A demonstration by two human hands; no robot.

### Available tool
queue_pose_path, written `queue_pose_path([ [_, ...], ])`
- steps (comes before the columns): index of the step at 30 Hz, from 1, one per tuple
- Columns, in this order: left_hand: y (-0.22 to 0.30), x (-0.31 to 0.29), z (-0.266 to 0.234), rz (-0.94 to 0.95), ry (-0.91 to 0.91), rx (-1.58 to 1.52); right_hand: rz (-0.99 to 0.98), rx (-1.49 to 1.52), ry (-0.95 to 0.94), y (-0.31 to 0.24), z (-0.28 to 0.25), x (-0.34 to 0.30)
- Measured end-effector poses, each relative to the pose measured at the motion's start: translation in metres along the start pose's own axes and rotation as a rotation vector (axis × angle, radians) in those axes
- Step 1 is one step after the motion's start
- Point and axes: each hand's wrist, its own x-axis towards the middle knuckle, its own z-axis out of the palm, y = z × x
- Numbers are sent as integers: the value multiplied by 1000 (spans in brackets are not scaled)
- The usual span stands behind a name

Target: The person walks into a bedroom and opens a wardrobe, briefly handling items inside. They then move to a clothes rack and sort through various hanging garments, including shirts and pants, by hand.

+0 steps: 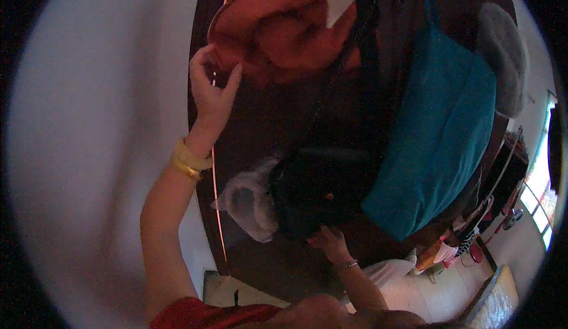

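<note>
My left hand (214, 86) is raised at the left edge of a dark brown door-like panel (278, 113). Its thumb stands apart from its curved fingers, and the fingertips touch the lower left edge of an orange-red cloth item (284, 30) with a white rim. Lower down, my right hand (332, 246) has its fingers bent at the bottom edge of a black bag (328, 193); part of the grip is lost in the dark. A whitish translucent plastic bag (251, 202) hangs to the left of the black one.
A large teal cloth bag (438, 128) hangs by its strap on the right, with a grey fuzzy item (503, 60) beside it. A pale wall (106, 122) rises on the left. Assorted household things (441, 252) and a bright window (538, 193) appear at the lower right.
</note>
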Motion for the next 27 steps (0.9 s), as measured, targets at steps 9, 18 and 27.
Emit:
queue_pose_path([
  [9, 36, 45, -2, 490, -5, 572, -42, -66, 9, 10, -18, 7],
  [18, 63, 38, 51, 615, -350, 607, -99, -134, -39, 26, -50, 25],
  [27, 83, 21, 106, 874, -200, 558, -142, -227, 34, 14, -39, 15],
])
